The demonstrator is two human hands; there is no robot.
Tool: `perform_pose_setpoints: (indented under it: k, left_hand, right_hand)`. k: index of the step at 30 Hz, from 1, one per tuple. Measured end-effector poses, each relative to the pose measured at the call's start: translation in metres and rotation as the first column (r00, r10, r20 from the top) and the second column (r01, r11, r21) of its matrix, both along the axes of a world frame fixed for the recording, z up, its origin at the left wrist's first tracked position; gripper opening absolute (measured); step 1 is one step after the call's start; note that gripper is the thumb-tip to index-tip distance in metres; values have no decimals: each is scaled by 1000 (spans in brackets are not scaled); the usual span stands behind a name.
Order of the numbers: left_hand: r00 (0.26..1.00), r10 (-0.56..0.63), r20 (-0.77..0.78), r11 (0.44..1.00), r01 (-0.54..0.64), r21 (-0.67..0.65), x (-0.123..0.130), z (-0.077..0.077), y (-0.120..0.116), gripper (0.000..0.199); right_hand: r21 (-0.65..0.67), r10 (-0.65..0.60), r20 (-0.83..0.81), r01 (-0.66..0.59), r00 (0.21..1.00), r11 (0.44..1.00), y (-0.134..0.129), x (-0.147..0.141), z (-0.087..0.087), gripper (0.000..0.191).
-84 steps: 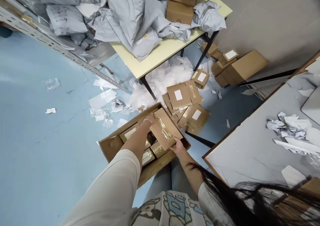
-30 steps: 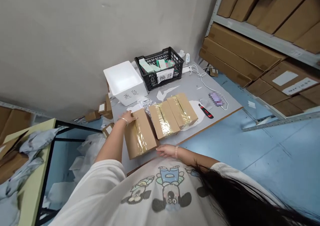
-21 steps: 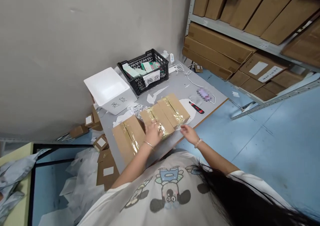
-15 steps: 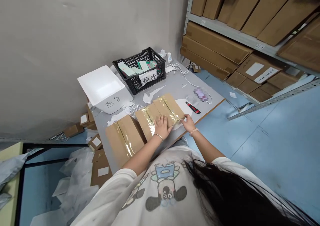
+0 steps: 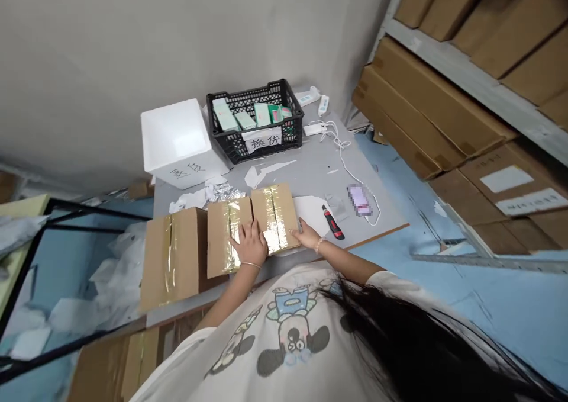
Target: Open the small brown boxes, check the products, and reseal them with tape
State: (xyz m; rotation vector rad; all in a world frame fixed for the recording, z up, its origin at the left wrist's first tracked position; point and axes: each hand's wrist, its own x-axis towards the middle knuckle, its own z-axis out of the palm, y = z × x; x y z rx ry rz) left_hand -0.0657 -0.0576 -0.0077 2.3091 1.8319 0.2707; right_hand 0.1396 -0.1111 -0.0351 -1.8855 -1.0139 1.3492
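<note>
Brown, glossy gold-taped middle box [image 5: 219, 236] lies under the spread left hand [image 5: 251, 243], ungripped; half-curled right hand [image 5: 307, 235] touches the matching right box [image 5: 276, 212].

The person wears a loose white shirt [image 5: 248, 384] with short, wide sleeves [image 5: 384, 280] that leave the forearms bare. Across its front runs a cartoon print [image 5: 290, 337], upside down in view: the middle figure has round dark ears, pink cheeks, a blue garment with a pale oval on it and greenish shapes at either side. A second figure lies slanted in a fold of cloth, and a third is partly covered by long, straight black hair [image 5: 399, 331], fraying into loose strands. Behind the left hand [image 5: 249, 243] sits a thin, pale bangle [image 5: 251, 264]; behind the right hand [image 5: 307, 235], a pinkish bracelet [image 5: 318, 245].
</note>
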Motion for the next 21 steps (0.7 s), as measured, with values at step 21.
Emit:
perform_pose_setpoints:
  k: [21]
  left_hand:
    - [962,253,-107,943,-270,-197,-7,22,23,85]
  right_hand:
    - [50,242,-120,-238,963,970,14,19,-2,52]
